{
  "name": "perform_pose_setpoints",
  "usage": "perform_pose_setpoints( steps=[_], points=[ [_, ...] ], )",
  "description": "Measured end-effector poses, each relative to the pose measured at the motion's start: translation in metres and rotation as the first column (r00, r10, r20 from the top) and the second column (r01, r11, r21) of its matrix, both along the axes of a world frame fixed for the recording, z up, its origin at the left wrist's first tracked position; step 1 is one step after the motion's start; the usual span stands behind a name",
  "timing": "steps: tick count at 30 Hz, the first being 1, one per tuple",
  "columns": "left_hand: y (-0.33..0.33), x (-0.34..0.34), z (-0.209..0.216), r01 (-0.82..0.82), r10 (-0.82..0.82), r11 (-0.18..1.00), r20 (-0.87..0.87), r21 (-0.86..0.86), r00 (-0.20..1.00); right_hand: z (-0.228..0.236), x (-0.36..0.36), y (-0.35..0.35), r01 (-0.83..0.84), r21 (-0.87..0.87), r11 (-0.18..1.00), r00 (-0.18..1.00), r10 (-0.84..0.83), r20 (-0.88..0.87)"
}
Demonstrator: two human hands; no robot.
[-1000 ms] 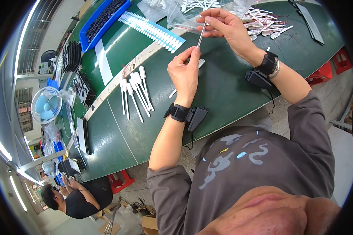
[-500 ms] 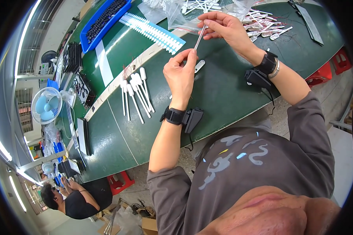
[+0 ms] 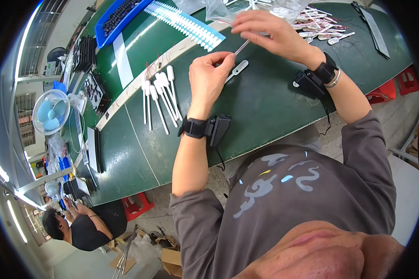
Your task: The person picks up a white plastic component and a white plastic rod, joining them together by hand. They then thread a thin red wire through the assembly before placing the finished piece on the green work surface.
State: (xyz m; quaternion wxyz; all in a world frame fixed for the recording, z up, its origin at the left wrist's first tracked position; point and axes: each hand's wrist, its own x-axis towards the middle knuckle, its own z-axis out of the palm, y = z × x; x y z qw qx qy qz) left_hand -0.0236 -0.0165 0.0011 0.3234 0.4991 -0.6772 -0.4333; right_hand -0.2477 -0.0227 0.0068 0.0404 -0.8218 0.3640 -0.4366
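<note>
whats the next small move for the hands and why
Probably close the right hand gently on the far end of the thin strip, to steady it: the left hand pinches its near end, while the right hand's fingers are extended by the far end and no clear grip shows there.

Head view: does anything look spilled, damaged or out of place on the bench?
Nothing looks plainly spilled or damaged. The stick pile beyond the right hand is the untidiest spot: it lies jumbled, pieces crossing at different angles, unlike the stick group left of the left hand, lined up roughly one way.
</note>
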Motion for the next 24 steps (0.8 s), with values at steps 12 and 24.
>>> perform_pose_setpoints(
  steps=[12, 24],
  points=[
    [0.005, 0.013, 0.022, 0.129, -0.061, 0.951, 0.236, -0.281, 0.97, -0.002, 0.002, 0.014, -0.156, 0.264, 0.952, 0.971, 0.197, -0.135],
    [0.001, 0.012, 0.013, 0.263, -0.011, 0.672, 0.346, -0.692, 0.938, -0.002, 0.003, 0.018, -0.161, 0.439, 0.884, 0.984, 0.177, 0.006]
  ],
)
